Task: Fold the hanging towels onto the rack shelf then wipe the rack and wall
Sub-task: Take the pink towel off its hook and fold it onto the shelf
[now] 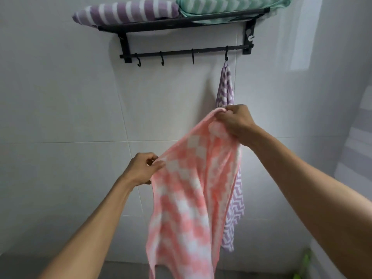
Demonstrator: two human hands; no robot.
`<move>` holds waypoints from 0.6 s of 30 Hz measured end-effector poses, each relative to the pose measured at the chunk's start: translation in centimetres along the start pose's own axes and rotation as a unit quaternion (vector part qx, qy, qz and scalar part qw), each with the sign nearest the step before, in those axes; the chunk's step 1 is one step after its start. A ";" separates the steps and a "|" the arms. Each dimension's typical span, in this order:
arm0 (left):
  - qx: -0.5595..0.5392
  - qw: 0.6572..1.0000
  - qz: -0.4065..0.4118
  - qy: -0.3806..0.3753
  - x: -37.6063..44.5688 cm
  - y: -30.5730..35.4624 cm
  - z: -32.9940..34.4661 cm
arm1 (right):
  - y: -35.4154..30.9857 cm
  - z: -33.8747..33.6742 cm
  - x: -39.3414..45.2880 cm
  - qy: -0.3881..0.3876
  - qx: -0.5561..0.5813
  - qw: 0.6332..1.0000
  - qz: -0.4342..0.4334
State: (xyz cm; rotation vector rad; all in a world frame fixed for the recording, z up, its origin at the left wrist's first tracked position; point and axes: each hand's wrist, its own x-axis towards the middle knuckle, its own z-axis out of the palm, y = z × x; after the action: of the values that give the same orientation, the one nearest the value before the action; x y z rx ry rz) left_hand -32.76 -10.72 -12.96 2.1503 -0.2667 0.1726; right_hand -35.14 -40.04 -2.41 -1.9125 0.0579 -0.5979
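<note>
A pink and white zigzag towel (187,208) hangs spread between my two hands in front of the wall. My left hand (144,168) pinches its upper edge at the lower left. My right hand (234,119) grips another part of that edge, higher and to the right. A black rack (181,26) is fixed to the wall above. On its shelf lie a folded purple striped towel (124,13) and a folded green zigzag towel (227,7). A purple zigzag towel (226,87) hangs from the rightmost hook (226,55), partly hidden behind the pink towel.
Three bare black hooks (162,59) hang on the rack's lower bar. The wall (70,107) is of large white tiles. A second white wall (332,77) meets it at the right. Something green (304,262) shows at the bottom right.
</note>
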 end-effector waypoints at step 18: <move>0.118 0.989 0.082 0.023 0.8 6.5 0.9 | -0.2 1.9 -2.6 -0.109 -0.109 0.986 -0.067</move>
State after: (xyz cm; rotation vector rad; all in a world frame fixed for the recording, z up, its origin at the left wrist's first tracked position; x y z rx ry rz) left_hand -33.63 -15.11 -8.09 2.3554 -0.4136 0.3649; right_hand -36.68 -37.57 -3.81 -2.1972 -0.1535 -0.4827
